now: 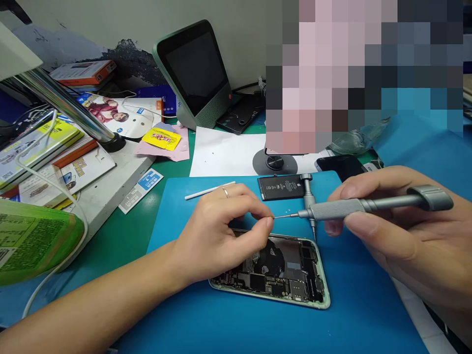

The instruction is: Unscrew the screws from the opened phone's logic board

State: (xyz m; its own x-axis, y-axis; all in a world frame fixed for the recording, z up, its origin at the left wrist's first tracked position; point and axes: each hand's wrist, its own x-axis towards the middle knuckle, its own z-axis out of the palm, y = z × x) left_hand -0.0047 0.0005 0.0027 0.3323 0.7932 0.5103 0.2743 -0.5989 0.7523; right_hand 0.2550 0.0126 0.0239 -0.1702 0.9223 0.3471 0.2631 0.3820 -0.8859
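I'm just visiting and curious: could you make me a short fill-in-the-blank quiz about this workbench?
1. The right hand holds a grey ____ whose tip meets the pinched fingers of the left hand.
2. The opened phone lies on a ____ mat.
3. The left hand wears a ____ on one finger.
Missing words: screwdriver; blue; ring.

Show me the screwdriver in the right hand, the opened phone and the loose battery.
screwdriver (339, 209), head view, on its knurled grip.
opened phone (287, 275), head view, on the exposed circuit board.
battery (280, 188), head view, on its black labelled face.
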